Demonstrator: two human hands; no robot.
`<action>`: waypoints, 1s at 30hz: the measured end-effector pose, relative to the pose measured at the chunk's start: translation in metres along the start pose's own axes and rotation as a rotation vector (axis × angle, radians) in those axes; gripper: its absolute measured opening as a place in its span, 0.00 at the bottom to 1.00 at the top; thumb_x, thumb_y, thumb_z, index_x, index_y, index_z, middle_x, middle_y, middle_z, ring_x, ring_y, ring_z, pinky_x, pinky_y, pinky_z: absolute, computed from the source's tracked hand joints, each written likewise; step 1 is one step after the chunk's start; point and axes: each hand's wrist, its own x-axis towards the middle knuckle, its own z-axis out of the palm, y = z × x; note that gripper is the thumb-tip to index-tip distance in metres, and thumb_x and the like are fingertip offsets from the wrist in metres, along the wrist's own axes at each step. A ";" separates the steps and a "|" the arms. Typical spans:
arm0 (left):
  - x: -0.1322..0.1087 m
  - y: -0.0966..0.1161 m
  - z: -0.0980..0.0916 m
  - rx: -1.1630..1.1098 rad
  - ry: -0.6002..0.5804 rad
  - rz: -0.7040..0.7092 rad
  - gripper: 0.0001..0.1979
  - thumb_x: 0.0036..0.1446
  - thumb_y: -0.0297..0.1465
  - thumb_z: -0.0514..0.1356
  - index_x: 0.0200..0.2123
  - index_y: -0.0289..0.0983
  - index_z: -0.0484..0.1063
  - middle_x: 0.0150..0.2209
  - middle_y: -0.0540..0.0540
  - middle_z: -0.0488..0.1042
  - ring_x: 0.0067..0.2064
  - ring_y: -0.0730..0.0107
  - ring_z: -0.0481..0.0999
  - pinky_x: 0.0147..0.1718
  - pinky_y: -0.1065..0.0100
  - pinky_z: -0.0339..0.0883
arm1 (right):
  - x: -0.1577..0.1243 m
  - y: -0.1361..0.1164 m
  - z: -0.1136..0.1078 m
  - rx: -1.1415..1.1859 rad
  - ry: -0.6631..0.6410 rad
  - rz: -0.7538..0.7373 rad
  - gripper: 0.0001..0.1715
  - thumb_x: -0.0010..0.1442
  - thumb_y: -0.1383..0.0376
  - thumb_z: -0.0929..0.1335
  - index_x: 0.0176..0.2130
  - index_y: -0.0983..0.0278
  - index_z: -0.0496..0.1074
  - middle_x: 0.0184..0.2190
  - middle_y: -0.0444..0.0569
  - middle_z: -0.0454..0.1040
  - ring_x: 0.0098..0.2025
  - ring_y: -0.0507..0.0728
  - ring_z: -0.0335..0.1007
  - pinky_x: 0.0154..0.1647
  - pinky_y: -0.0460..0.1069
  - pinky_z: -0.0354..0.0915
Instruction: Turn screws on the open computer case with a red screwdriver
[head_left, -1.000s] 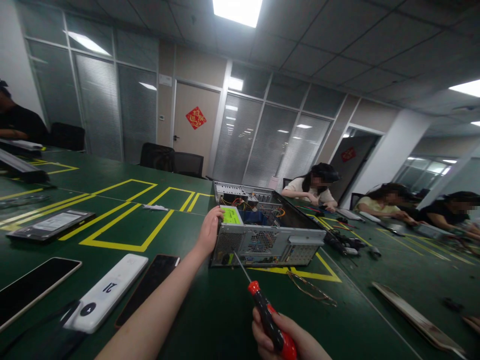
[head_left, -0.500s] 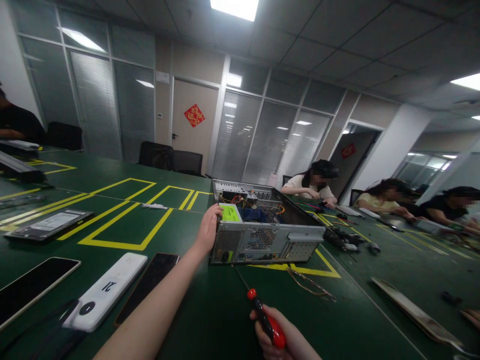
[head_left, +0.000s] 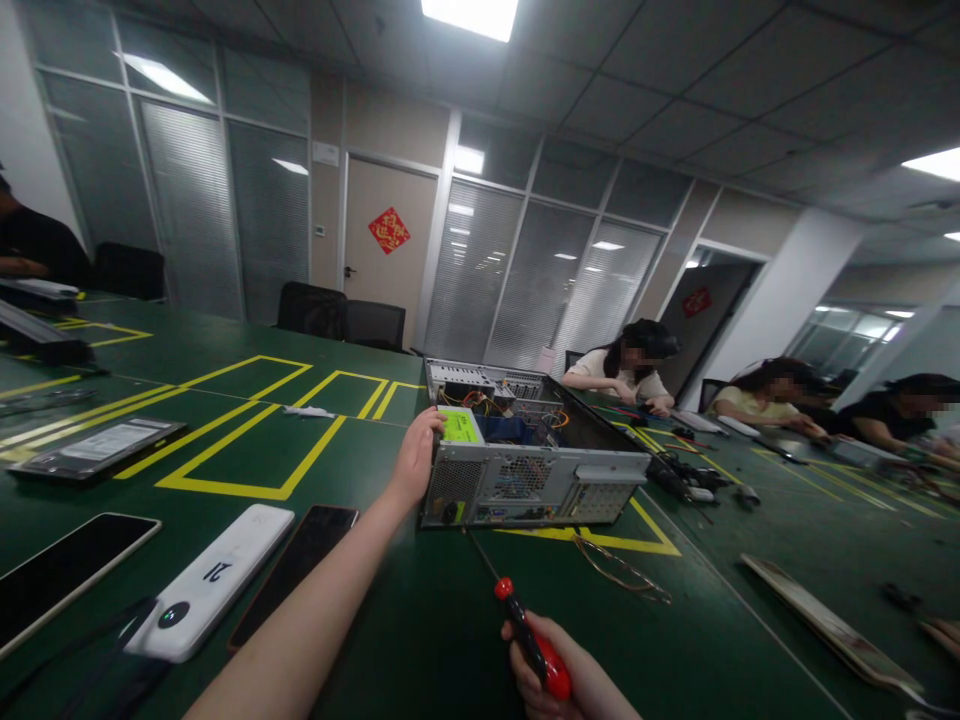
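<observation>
An open desktop computer case [head_left: 525, 470] lies on its side on the green table [head_left: 420, 620], its rear panel toward me, with a green-labelled power supply [head_left: 459, 427] and coloured wires inside. My left hand [head_left: 415, 462] grips the case's near left corner. My right hand [head_left: 570, 675] is closed round a red-and-black screwdriver [head_left: 525, 630] low in front of me. The screwdriver's shaft points up toward the case's lower rear edge.
Left of my arm lie a white power bank [head_left: 214, 580], two dark phones [head_left: 300, 560] and a flat drive [head_left: 97, 445]. Loose wire [head_left: 619, 572] and a long panel [head_left: 825, 625] lie right of the case. Several people sit at the far right, another at far left.
Over the last second my right hand lowered the screwdriver, so its tip dropped from the case's rear panel to below its bottom edge. In the last half second nothing moved. The left hand stays on the case.
</observation>
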 end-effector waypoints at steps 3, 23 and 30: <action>0.000 -0.001 0.000 0.002 -0.005 0.001 0.20 0.65 0.41 0.39 0.36 0.38 0.66 0.46 0.41 0.71 0.58 0.62 0.65 0.59 0.55 0.57 | -0.001 -0.001 0.002 -0.011 0.050 0.000 0.20 0.55 0.51 0.68 0.34 0.66 0.69 0.16 0.38 0.63 0.13 0.42 0.49 0.15 0.40 0.38; -0.001 -0.002 0.000 0.005 0.011 0.030 0.21 0.65 0.42 0.39 0.36 0.38 0.67 0.45 0.41 0.72 0.57 0.62 0.66 0.58 0.55 0.58 | -0.010 -0.004 -0.004 0.044 -0.141 0.089 0.43 0.46 0.70 0.74 0.59 0.66 0.58 0.44 0.61 0.76 0.38 0.56 0.75 0.39 0.49 0.64; 0.000 -0.002 0.000 -0.003 0.008 0.028 0.20 0.65 0.41 0.39 0.35 0.38 0.66 0.45 0.41 0.72 0.56 0.63 0.66 0.58 0.55 0.58 | 0.000 -0.001 0.000 0.237 0.123 0.159 0.13 0.53 0.61 0.71 0.33 0.71 0.74 0.28 0.51 0.76 0.24 0.49 0.71 0.22 0.41 0.61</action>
